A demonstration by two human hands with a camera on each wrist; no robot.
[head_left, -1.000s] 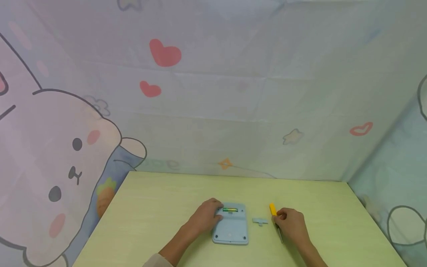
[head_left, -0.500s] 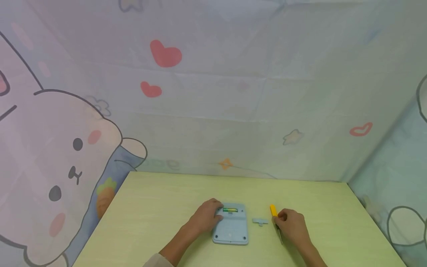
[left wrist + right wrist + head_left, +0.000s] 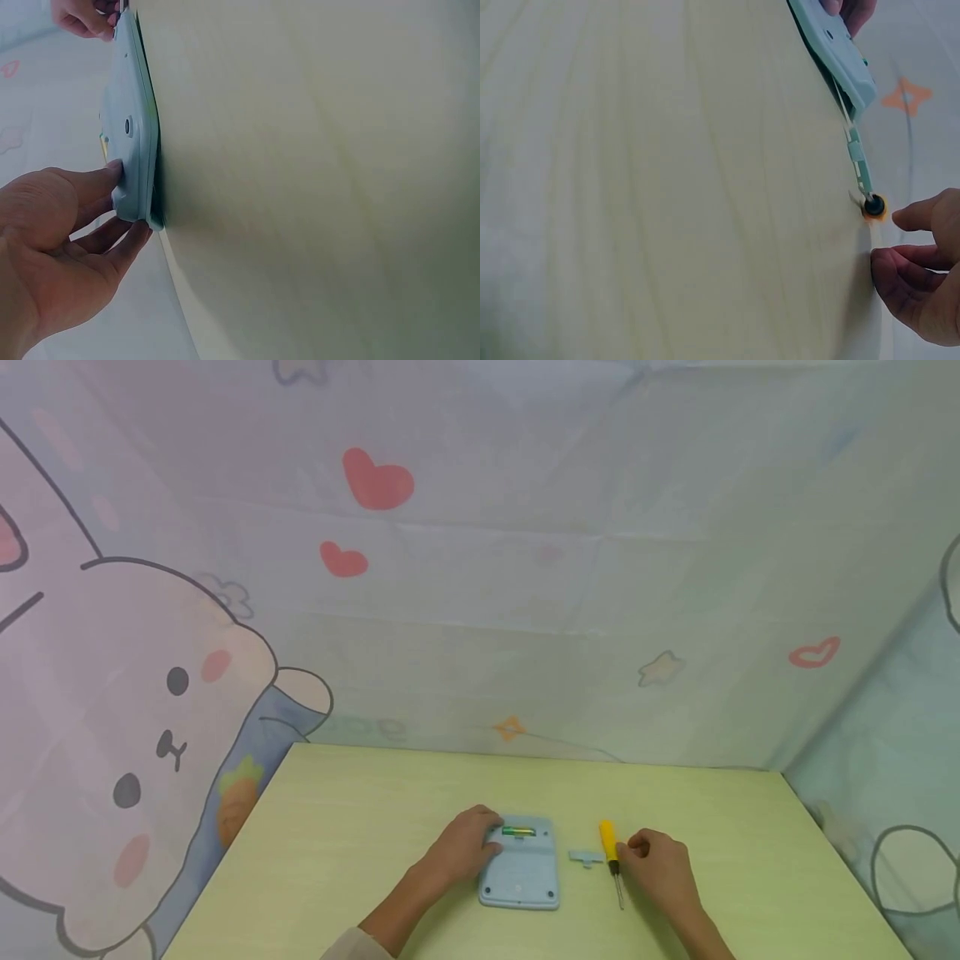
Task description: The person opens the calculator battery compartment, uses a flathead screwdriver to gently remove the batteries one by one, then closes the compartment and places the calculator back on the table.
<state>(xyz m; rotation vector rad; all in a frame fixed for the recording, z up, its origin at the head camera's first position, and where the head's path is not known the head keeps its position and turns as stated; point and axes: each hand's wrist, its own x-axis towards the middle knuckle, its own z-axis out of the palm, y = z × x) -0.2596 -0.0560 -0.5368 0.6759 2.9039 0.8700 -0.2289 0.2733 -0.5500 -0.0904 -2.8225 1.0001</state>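
Note:
A light-blue device (image 3: 519,872), apparently a calculator, lies back side up on the table. Its battery slot holds one green battery (image 3: 518,832). My left hand (image 3: 459,850) grips its upper left edge; the left wrist view shows the thumb on the back and fingers at the rim. A small light-blue battery cover (image 3: 586,857) lies just right of the device. Beside the cover rests a screwdriver (image 3: 609,843) with a yellow handle, shaft toward me. My right hand (image 3: 663,870) is right beside the handle, fingers loosely bent and holding nothing; the right wrist view shows a gap between them.
The pale yellow-green table (image 3: 390,793) extends around these things. Behind it hangs a printed cloth (image 3: 480,610) with hearts and a rabbit, and another cloth side (image 3: 900,735) borders the right.
The screwdriver, pinched by my right hand before, now lies free, slightly further left beside the battery cover. The left hand and the device have stayed in place.

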